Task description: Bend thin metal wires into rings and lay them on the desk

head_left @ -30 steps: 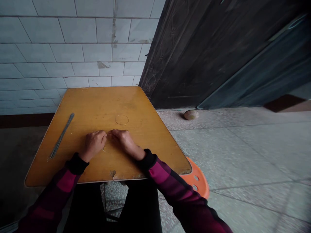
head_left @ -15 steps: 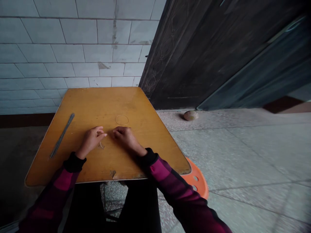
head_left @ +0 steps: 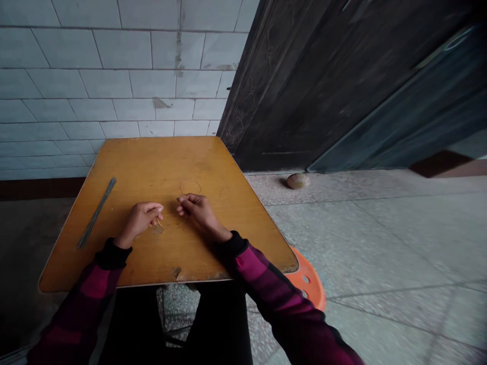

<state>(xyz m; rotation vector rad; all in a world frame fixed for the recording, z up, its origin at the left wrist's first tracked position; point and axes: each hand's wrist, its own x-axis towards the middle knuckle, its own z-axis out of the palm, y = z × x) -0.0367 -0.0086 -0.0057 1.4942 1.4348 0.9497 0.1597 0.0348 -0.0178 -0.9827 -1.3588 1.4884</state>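
Note:
Over the wooden table [head_left: 152, 162] my left hand [head_left: 142, 219] is closed in a pinch, and a thin wire-like strand [head_left: 160, 223] sticks out below its fingertips. A short gap away, my right hand [head_left: 200, 210] also pinches with thumb and forefinger. A faint curved line shows under its fingers, but what they hold is too fine to make out. Just beyond the right hand lies a thin round loop [head_left: 190, 181], flat on the tabletop. Left of both hands rests a narrow bundle of grey rods or wires [head_left: 97, 213].
White wall tiles [head_left: 122, 83] stand behind the table, with a dark door [head_left: 281, 101] to the right. An orange stool [head_left: 314, 286] is partly under the right table edge. A roundish object [head_left: 298, 181] sits on the floor by the door.
My left fingers have curled in and the hand has shifted slightly left. My right fingertips have lifted and turned a little, so the gap between the hands is slightly wider.

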